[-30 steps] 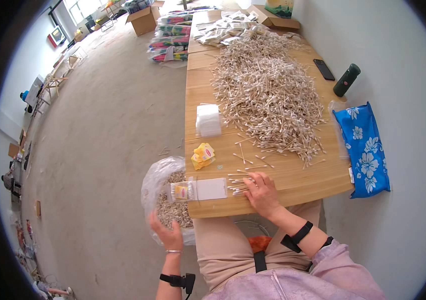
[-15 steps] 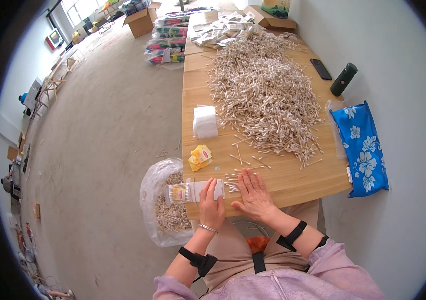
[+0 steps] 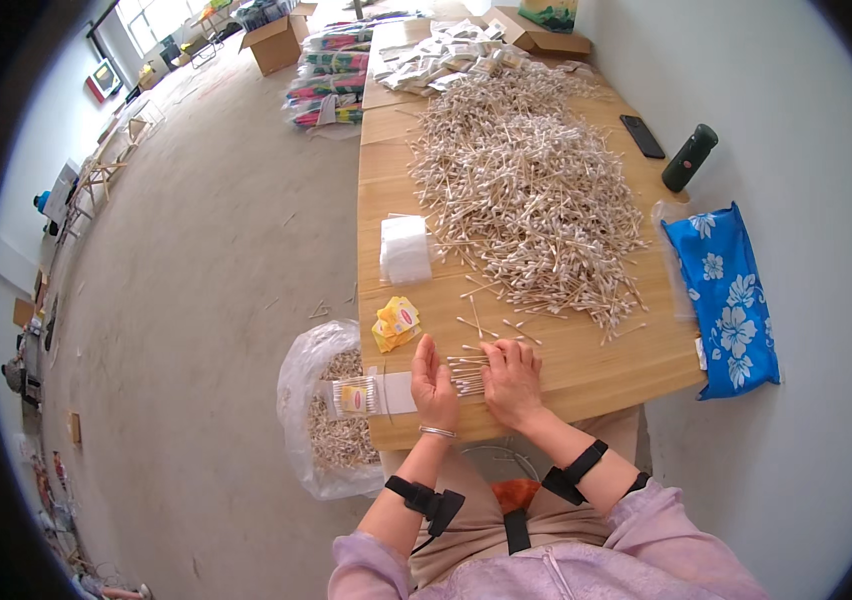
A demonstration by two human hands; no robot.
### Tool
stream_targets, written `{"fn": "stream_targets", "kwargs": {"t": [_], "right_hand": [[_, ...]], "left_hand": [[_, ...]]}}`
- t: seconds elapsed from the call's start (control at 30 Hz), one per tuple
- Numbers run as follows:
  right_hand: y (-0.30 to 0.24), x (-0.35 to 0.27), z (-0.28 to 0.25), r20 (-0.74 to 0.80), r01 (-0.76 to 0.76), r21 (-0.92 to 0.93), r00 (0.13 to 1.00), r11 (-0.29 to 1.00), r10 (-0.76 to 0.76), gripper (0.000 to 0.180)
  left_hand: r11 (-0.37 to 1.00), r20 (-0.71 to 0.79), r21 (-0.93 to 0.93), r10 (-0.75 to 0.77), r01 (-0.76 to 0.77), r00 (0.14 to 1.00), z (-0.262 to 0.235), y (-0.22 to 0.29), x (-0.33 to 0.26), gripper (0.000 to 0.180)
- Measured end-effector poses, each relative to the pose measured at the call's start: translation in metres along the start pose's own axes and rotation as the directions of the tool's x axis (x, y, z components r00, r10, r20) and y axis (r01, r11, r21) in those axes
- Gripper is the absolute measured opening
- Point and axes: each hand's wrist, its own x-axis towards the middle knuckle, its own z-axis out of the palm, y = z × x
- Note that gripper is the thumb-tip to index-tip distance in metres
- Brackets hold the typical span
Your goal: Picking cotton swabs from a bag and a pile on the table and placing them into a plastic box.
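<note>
A small row of cotton swabs (image 3: 467,374) lies on the table near its front edge, between my two hands. My left hand (image 3: 435,392) stands on its edge at the left ends of the swabs, fingers stretched out and holding nothing. Curled over the right ends is my right hand (image 3: 513,384), its fingers bent and pressed together on the swabs. Left of my left hand, a clear bag of swabs with a yellow card (image 3: 354,398) juts past the table's left edge. A white strip (image 3: 398,393) reaches from it under my left hand.
A large heap of swabs (image 3: 536,190) covers the table's middle. Yellow cards (image 3: 396,322) and white bags (image 3: 405,249) lie at the left. A phone (image 3: 642,137), dark flask (image 3: 690,158) and blue flowered pack (image 3: 724,300) line the right. A plastic sack (image 3: 321,430) stands below.
My left hand has moved right, off the white strip, and turned up on its edge. My right hand has gone from flat to curled at the swabs' right ends.
</note>
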Motion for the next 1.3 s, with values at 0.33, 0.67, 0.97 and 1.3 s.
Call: {"fn": "stream_targets", "kwargs": {"t": [0.33,0.67,0.97,1.3], "right_hand": [[0.004,0.004,0.004,-0.008,0.121,0.136,0.993,0.983,-0.121,0.026],[0.001,0.007,0.004,-0.014,0.094,0.253,0.996,0.963,-0.093,0.027],[-0.002,0.000,0.005,-0.001,-0.163,0.755,0.969,0.635,0.249,0.036],[0.001,-0.017,-0.004,0.220,0.189,0.028,0.957,0.982,-0.190,0.071]], "left_hand": [[0.959,-0.072,-0.264,-0.125,0.101,0.990,-0.003,-0.010,0.001,0.043],[0.968,-0.047,-0.233,-0.103,0.090,0.994,-0.010,-0.012,0.003,0.040],[0.987,0.054,-0.125,-0.091,0.097,0.994,-0.003,-0.019,-0.014,0.041],[0.956,0.054,-0.266,-0.111,0.122,0.992,-0.002,-0.019,-0.017,0.050]]}}
